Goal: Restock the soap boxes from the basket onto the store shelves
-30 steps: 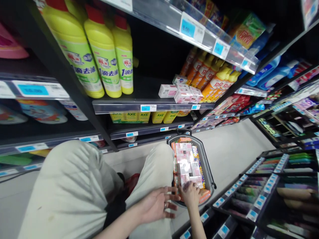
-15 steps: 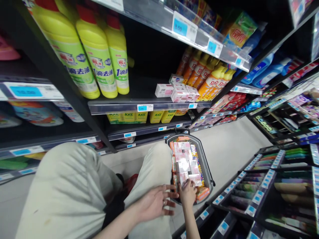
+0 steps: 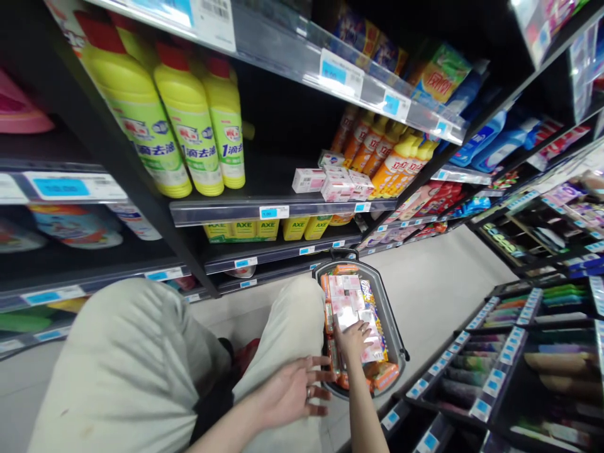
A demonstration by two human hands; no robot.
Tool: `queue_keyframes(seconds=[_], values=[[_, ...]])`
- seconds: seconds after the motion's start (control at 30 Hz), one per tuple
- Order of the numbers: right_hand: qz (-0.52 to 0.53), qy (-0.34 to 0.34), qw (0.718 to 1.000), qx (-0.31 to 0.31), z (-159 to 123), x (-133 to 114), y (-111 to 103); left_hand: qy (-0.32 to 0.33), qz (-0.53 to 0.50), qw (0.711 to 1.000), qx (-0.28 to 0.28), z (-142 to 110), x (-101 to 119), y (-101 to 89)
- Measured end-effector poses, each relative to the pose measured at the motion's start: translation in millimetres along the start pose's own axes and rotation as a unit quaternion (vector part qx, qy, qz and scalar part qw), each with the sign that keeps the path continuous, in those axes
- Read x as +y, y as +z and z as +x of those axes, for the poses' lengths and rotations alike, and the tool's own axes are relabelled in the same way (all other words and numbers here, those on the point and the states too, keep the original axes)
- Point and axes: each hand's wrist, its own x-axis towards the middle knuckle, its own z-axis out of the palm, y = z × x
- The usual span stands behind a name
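Pink-white boxes (image 3: 343,290): lay as a flat layer down the middle of the basket; dark gaps that showed among them half a second earlier had mostly closed, one small one left toward the far end.
Right hand (image 3: 352,341): had shifted from the near end of the layer toward its middle; palm down on the boxes, fingers spread wide, none seen closed round a box.
Left hand (image 3: 295,390): just left of the basket's near end, in front of the pale trouser leg (image 3: 287,321); fingers wide, holding nothing, little changed.
Orange packs (image 3: 387,376): more of them bared at the near end, below the last boxes; others lined the left side.
Grey basket (image 3: 387,309): on the floor (image 3: 438,270), right of the knee, beside the shelving.
Shelf (image 3: 221,212): similar pink cartons (image 3: 337,187) toward its right, yellow bottles (image 3: 195,145) upright at left; no change noted.
Box layer: seemed tighter, probably pushed farward, freeing some room at the near end.
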Motion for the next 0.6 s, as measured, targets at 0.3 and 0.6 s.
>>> queue_keyframes(seconds=[0.3,0.6], values=[[-0.018,-0.009,1.0,-0.013,-1.9,4.7,-4.4,0.001,-0.007,1.0,0.002,0.9,-0.3,1.0],[-0.004,-0.02,1.0,0.003,-2.3,8.5,0.5,0.003,-0.002,1.0,0.003,-0.7,-0.8,1.7]])
